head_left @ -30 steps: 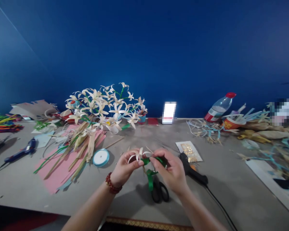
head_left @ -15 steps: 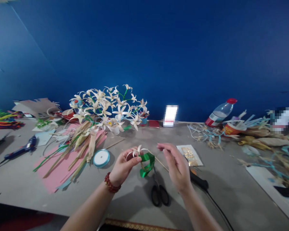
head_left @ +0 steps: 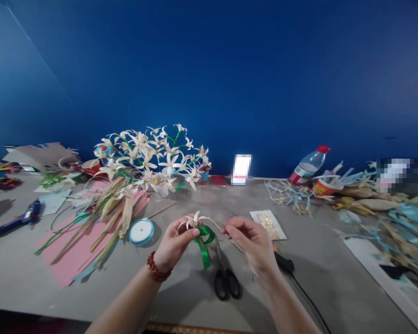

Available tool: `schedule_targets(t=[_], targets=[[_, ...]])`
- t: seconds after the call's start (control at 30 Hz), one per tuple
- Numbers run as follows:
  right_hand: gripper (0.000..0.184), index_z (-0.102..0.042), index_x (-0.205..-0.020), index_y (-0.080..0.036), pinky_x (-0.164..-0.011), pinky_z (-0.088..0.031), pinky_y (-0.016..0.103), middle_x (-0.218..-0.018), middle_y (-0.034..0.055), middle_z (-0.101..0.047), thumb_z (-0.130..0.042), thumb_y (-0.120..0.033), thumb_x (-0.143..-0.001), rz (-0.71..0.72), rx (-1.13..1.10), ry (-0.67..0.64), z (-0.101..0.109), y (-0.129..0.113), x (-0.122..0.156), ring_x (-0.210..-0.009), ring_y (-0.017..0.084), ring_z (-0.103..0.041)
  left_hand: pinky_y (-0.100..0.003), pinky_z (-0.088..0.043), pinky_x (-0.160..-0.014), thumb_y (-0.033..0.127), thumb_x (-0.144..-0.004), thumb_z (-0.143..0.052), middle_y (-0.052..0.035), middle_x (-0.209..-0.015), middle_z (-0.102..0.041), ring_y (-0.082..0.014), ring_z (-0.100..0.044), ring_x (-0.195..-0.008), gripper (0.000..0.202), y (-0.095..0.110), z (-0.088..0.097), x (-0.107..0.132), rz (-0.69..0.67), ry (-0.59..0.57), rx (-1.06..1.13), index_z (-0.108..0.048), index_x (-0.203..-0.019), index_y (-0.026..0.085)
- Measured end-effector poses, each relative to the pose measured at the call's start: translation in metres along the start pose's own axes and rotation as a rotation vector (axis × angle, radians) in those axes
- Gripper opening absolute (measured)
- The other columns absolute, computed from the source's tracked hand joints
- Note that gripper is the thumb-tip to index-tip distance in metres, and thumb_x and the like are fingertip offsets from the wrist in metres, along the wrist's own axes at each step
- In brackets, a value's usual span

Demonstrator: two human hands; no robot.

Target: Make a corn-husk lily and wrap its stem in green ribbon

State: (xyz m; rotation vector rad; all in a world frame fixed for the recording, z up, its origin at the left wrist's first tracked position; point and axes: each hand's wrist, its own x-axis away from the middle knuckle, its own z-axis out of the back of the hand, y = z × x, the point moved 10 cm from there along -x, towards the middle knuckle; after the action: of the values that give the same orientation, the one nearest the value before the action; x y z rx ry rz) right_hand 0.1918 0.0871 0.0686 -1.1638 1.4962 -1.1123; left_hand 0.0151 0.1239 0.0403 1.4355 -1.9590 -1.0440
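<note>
My left hand (head_left: 174, 243), with a red bead bracelet on its wrist, pinches the base of a small cream paper flower (head_left: 194, 219) above the grey table (head_left: 181, 297). A green ribbon (head_left: 204, 241) loops around the flower's stem and hangs down just right of my thumb. My right hand (head_left: 252, 243) is close beside it, fingers pinched together near the thin stem stick that runs to the right; I cannot make out what they grip. Black-handled scissors (head_left: 225, 278) lie on the table under both hands.
A bunch of cream flowers (head_left: 149, 157) stands at the back left over pink paper (head_left: 73, 253) and dried stalks. A ribbon spool (head_left: 141, 231), a black glue gun (head_left: 284, 263) with cord, a blue glue gun (head_left: 16, 222), a plastic bottle (head_left: 308, 164) and craft scraps lie around.
My right hand let go of the ribbon, drew back to the right, then came in again toward the stem. The green ribbon now hangs in a looser loop.
</note>
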Motion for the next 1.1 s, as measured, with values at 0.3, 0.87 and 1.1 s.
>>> schedule_targets(t=[0.3,0.87,1.1], targets=[[0.025,-0.058,-0.068,-0.019,-0.057,-0.035,0.024,-0.064,-0.0025,-0.053,-0.068,-0.037,-0.084,0.002,-0.082,-0.016,-0.003,-0.001,-0.007,-0.059,0.011,-0.044,-0.026,-0.046,-0.079,0.020,-0.064,-0.086,-0.0026,-0.084,-0.068,-0.0153,-0.061,-0.085,0.021,-0.004,0.001,-0.001,-0.002,-0.001,0.010,-0.066,-0.071,0.015],[0.023,-0.066,-0.076,-0.019,-0.058,-0.042,0.025,-0.072,0.0005,-0.059,-0.065,-0.039,-0.087,-0.023,-0.313,-0.073,-0.017,0.004,-0.006,-0.062,0.013,-0.052,-0.025,-0.043,-0.079,0.018,-0.067,-0.084,-0.0013,-0.084,-0.066,-0.0137,-0.058,-0.083,0.018,-0.006,-0.007,-0.003,-0.008,-0.060,0.032,-0.066,-0.071,0.016],[0.025,-0.068,-0.072,-0.019,-0.057,-0.042,0.023,-0.068,-0.0001,-0.062,-0.081,-0.041,-0.072,-0.080,-0.255,-0.002,-0.014,0.011,-0.007,-0.059,0.011,-0.051,-0.025,-0.044,-0.079,0.017,-0.068,-0.083,-0.0014,-0.084,-0.067,-0.0141,-0.059,-0.085,0.017,-0.004,-0.006,-0.002,-0.016,-0.058,0.042,-0.067,-0.072,0.016]])
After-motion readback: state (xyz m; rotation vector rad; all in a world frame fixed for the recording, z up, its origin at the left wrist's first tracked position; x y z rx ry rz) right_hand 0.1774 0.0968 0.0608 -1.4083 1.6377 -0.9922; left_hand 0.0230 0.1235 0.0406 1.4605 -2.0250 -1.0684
